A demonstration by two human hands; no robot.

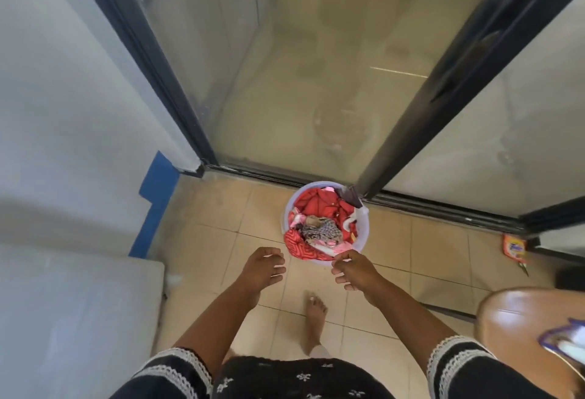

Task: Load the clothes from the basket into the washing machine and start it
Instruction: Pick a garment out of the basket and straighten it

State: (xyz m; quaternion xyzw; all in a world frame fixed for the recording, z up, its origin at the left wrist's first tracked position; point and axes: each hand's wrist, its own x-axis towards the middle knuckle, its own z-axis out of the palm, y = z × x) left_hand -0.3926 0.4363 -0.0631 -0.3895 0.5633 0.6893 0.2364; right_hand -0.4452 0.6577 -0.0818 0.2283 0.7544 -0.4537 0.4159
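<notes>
Left hand (pixel 264 267) and right hand (pixel 354 269), grips loosely curled and holding nothing, partly hide the basket (pixel 361 240) rim.

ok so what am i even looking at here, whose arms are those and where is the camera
There is only one picture, taken by a wide-angle camera worn on a person's head, looking forward and down, so the arms are the wearer's own. No robot is involved. The left hand and right hand reach forward with loosely curled fingers and hold nothing. Just beyond them, on the tiled floor, stands a pale round basket full of mostly red clothes, against the track of a sliding glass door. A small detergent packet lies on the floor to the right. One bare foot shows below the hands. No washing machine is clearly visible.
</notes>
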